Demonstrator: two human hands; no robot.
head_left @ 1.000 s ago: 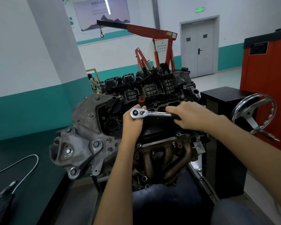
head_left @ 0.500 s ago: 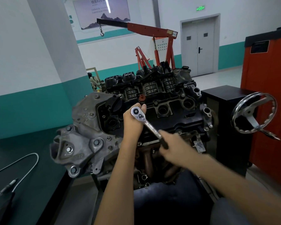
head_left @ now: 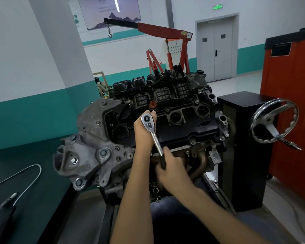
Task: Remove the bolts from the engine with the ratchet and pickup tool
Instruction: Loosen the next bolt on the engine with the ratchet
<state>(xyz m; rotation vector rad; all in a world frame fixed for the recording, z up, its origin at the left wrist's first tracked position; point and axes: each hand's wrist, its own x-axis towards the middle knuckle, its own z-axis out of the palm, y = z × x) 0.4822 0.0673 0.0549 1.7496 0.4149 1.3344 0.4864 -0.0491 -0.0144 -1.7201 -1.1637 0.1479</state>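
Note:
A chrome ratchet (head_left: 152,134) stands on the black valve cover of the engine (head_left: 183,120), its head near the cover's left middle and its handle pointing down toward me. My left hand (head_left: 142,132) wraps around the ratchet's head from the left and steadies it. My right hand (head_left: 173,171) grips the black end of the handle in front of the exhaust manifold. The bolt under the ratchet's head is hidden. The flexible pickup tool (head_left: 19,187) lies on the dark bench at the lower left, away from both hands.
The engine sits on a stand with a chrome handwheel (head_left: 274,123) at the right. A black cabinet (head_left: 243,138) and a red tool cabinet (head_left: 292,103) stand right of it. A red engine hoist (head_left: 165,32) is behind. The dark bench (head_left: 33,199) fills the left.
My right hand has swung the ratchet handle from pointing right, down and around toward me. My left hand has stayed on the ratchet's head.

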